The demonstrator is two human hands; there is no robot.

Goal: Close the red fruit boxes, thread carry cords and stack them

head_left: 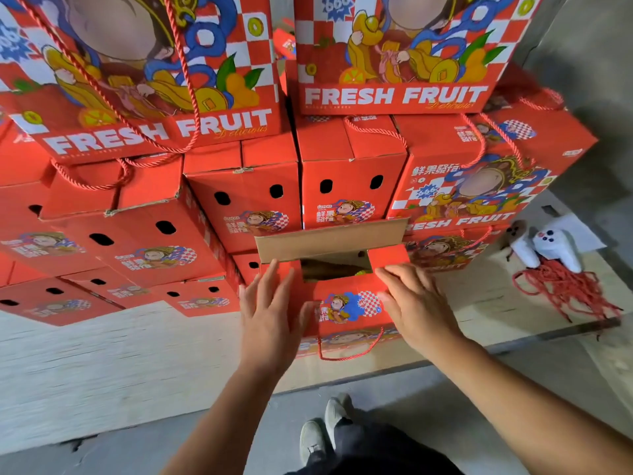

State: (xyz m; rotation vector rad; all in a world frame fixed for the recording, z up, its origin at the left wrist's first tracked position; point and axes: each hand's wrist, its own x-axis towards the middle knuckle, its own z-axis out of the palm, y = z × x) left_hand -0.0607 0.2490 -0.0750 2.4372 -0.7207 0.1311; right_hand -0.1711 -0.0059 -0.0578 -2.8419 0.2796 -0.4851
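Red printed cardboard, a fruit box (346,308) with a cartoon figure on its near flap, sits on the pale plywood platform (120,354) right in front of us, at the foot of a tall stack of closed red fruit boxes (239,186). We are at the closing step. Our left hand (269,323) lies flat with fingers straight on the left side flap, and our right hand (416,303) lies flat, fingers straight and slightly spread, on the right flap; neither grips anything. The plain brown back flap (329,240) stands up, and a dark gap between the flaps leaves the contents partly in view, too dim to name. A red twisted carry cord (349,353) already hangs in a loop on the box's near face.

Next, we judge, the side flaps must be pressed fully level, then the brown flap brought down over them and the front flap tucked in. Spare red cords (565,293) lie in a heap well off to the right beside a white cloth glove (555,246). Stacking comes after.
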